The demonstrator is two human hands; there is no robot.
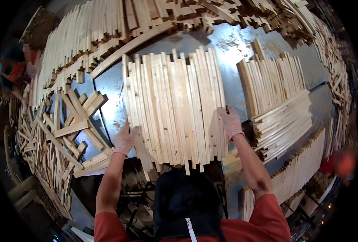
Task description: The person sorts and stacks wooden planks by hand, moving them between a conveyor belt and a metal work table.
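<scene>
A wide row of pale wooden strips [173, 105] lies side by side in front of me, with uneven ends at top and bottom. Its near ends stick out past the table edge. My left hand [124, 140], in a pale work glove, grips the row's left side near its lower end, thumb over the wood. On the opposite side my right hand [230, 122], also gloved, holds the outermost strips somewhat higher up. The row is clasped between both hands. Fingers under or behind the wood are hidden.
Loose crossed wooden pieces [72, 131] lie at the left. Two stacks sit to the right: upright strips [274, 82] and slanted strips [282, 125]. Long rows of strips [86, 30] line the back of the metal table [227, 40]. Other people [19, 66] are at both sides.
</scene>
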